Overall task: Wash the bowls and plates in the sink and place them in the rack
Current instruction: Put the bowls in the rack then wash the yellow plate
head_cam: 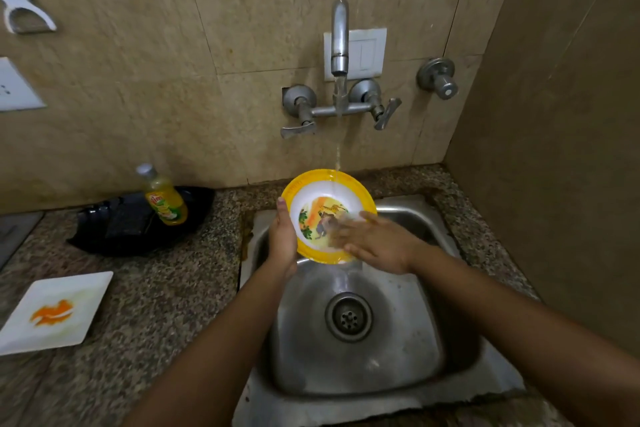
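Observation:
A yellow-rimmed bowl [322,194] with a cartoon picture inside is tilted toward me over the steel sink [408,340]. Water from the tap [340,35] falls onto its upper rim. My left hand [282,243] grips the bowl's left edge, thumb over the rim. My right hand [372,243] lies flat against the bowl's inside, fingers straight and blurred. A white square plate [55,314] smeared with orange sauce sits on the counter at the left.
A yellow dish soap bottle [164,198] stands in a black tray [114,229] on the granite counter [166,288] left of the sink. Tap handles [386,113] stick out from the tiled wall. A side wall closes in on the right.

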